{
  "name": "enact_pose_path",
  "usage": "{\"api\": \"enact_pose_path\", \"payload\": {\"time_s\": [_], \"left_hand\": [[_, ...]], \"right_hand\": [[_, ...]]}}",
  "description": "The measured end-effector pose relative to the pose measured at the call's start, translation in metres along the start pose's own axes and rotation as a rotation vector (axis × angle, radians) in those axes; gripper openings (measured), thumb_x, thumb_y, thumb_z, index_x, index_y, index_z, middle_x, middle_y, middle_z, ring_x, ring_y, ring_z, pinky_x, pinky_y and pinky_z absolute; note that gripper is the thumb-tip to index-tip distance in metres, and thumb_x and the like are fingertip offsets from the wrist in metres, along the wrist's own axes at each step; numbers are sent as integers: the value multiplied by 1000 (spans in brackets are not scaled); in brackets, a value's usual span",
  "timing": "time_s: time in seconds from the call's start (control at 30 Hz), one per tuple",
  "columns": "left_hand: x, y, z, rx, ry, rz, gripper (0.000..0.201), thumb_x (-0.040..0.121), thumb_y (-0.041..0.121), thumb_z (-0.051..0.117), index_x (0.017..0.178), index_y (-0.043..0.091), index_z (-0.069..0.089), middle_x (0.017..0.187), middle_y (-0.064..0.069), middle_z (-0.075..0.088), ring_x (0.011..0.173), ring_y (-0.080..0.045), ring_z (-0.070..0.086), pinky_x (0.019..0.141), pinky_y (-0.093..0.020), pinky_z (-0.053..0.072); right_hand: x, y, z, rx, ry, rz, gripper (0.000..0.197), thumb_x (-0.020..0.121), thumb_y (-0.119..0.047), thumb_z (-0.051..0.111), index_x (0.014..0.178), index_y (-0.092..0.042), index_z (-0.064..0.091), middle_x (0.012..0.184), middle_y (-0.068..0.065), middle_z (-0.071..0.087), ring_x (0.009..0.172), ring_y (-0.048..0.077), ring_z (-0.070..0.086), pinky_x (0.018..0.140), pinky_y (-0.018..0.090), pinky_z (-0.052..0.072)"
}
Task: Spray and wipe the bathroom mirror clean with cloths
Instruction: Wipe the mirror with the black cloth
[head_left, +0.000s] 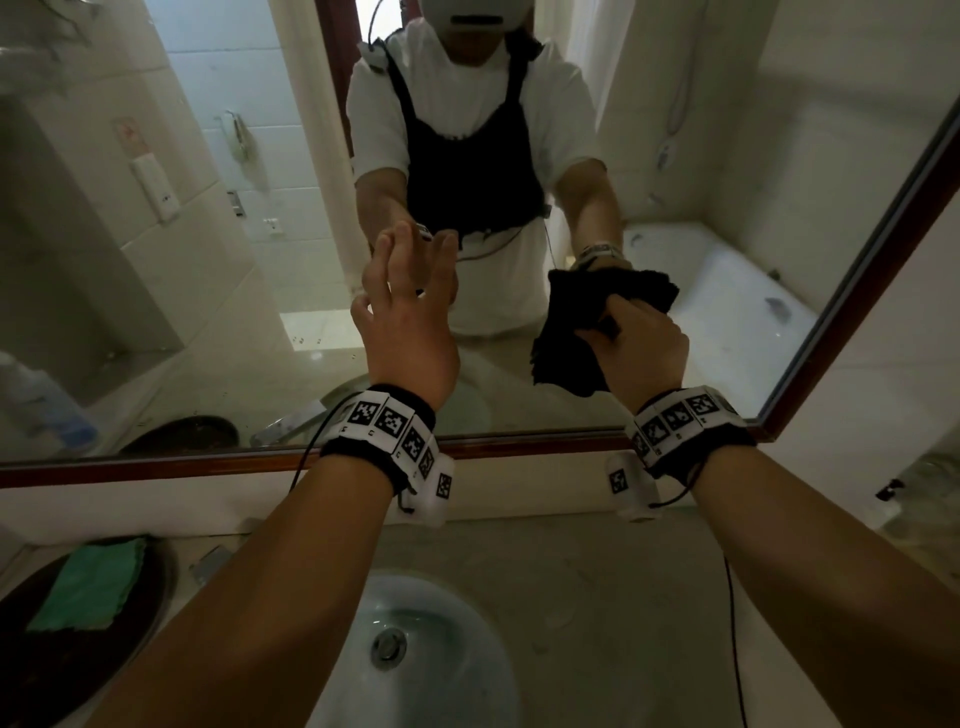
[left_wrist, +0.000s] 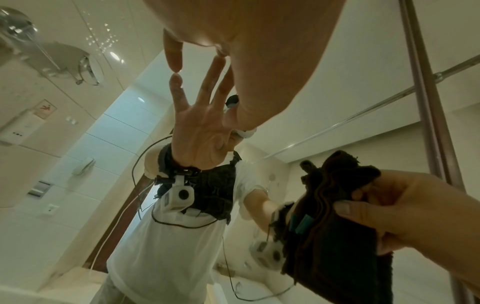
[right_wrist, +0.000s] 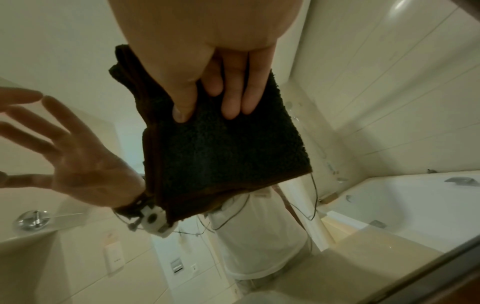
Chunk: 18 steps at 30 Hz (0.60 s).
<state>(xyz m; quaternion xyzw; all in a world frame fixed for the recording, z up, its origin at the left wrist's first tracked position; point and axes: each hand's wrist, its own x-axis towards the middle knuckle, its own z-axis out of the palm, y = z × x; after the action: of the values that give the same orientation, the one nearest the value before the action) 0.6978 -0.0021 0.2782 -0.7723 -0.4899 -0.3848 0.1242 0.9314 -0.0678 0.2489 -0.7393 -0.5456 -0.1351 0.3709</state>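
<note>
Open glass, busy counter

The mirror (head_left: 182, 234) glass is open left of both hands. Below, a dark tray (head_left: 62, 670) with a green cloth (head_left: 88, 584) sits beside the sink (head_left: 431, 654).

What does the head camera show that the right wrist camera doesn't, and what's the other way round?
Only the head view shows the sink basin, the green cloth lying on a dark tray, and both wrist bands.

Only the right wrist view shows the right hand's fingers from the palm side, pressed flat on the dark cloth.

Both show the mirror, the right hand holding the dark cloth, and the open left hand.
</note>
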Motion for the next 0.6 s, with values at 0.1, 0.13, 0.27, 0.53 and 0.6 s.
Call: {"api": "enact_pose_path", "payload": {"time_s": [0.1, 0.13, 0.27, 0.53, 0.6], "left_hand": [[0, -1, -1, 13, 5, 7, 99, 70, -3, 64, 154, 34, 30, 163, -12, 15, 150, -31, 14, 99, -51, 40], [0, -1, -1, 16, 1, 6, 97, 71, -2, 64, 154, 35, 29, 163, -12, 15, 150, -31, 14, 99, -50, 39], [-1, 2, 1, 11, 9, -1, 94, 73, -1, 65, 154, 33, 31, 164, -13, 15, 150, -33, 15, 99, -50, 39], [0, 12, -5, 7, -71, -78, 101, 69, 6, 67, 155, 36, 23, 165, -11, 6, 152, -31, 6, 105, -56, 32], [2, 24, -7, -25, -85, -149, 94, 71, 11, 69, 151, 35, 27, 165, -8, 3, 152, -28, 3, 108, -59, 27]], "right_hand": [[-1, -4, 3, 36, 12, 40, 19, 86, -34, 65, 80, -19, 55, 75, -11, 49, 66, 15, 48, 60, 27, 32], [-2, -6, 4, 47, 19, 41, 18, 86, -32, 65, 81, -18, 55, 75, -10, 49, 67, 15, 49, 59, 27, 33], [-5, -35, 17, 49, 6, -98, 19, 85, -30, 66, 81, -15, 57, 77, 3, 59, 66, 26, 57, 52, 33, 44], [-8, -43, 30, 56, -35, -246, 14, 86, -35, 63, 84, -21, 58, 78, -2, 62, 62, 23, 58, 47, 29, 41], [-7, -21, 21, 29, -37, -202, 15, 87, -35, 63, 85, -20, 58, 80, -1, 62, 64, 23, 59, 49, 28, 40]]}}
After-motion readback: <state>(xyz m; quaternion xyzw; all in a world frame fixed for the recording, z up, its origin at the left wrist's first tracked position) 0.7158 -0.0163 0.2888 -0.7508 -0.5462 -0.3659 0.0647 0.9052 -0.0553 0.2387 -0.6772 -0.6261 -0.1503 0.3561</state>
